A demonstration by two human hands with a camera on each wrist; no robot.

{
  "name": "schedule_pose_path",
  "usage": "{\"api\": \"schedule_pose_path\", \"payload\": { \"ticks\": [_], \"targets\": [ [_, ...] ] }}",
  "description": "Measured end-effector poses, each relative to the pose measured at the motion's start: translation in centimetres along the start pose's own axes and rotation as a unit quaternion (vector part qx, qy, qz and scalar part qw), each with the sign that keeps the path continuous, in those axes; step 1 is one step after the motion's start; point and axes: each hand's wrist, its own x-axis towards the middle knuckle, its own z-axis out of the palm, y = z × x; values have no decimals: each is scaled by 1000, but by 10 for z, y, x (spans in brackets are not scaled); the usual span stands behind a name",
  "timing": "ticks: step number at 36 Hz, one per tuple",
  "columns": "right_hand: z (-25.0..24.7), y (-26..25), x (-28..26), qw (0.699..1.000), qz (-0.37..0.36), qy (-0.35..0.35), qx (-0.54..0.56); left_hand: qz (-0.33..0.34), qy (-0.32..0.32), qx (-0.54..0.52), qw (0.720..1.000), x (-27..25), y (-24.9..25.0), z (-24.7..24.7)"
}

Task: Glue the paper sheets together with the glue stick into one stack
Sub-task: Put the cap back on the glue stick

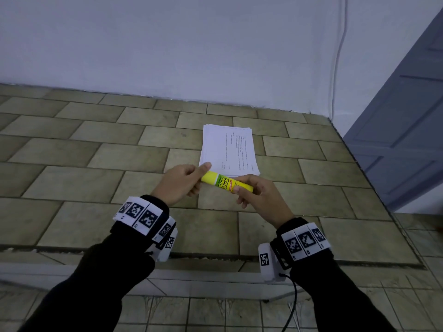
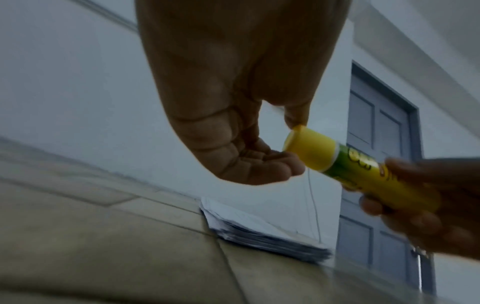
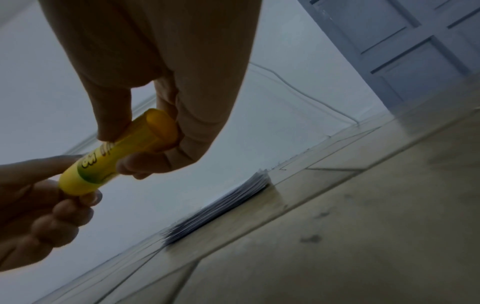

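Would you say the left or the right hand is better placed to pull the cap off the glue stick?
Left, probably: the left hand already pinches the cap end of the glue stick, while the right hand grips the barrel.

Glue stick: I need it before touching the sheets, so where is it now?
In the head view, the yellow plastic glue stick is held off the tiled surface between the left hand and right hand, just in front of the white paper stack.

Print on the top paper sheet too small to read; glue stick ends behind fingers.
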Motion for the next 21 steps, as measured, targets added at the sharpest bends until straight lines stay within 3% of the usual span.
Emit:
{"api": "schedule_pose_path", "payload": {
  "ticks": [4, 10, 12, 14, 17, 21],
  "targets": [
    [0, 1, 1, 1000, 0, 12, -1, 3, -43, -82, 996, 2, -2, -1],
    [-3, -1, 2, 1000, 13, -14, 3, 85, -139, -91, 983, -1, -7, -16],
    [-2, -3, 1, 1000, 9, -17, 9, 85, -127, -132, 979, -2, -5, -14],
    [-1, -4, 1, 1000, 4, -18, 12, 43, -87, -161, 982, -2, -2, -12],
    [2, -7, 1, 1000, 3, -20, 21, 3, -23, -63, 998, -4, 2, -9],
    [4, -6, 1, 1000, 6, -15, 18, 6, -26, -18, 999, -5, 2, -6]
  ]
}}
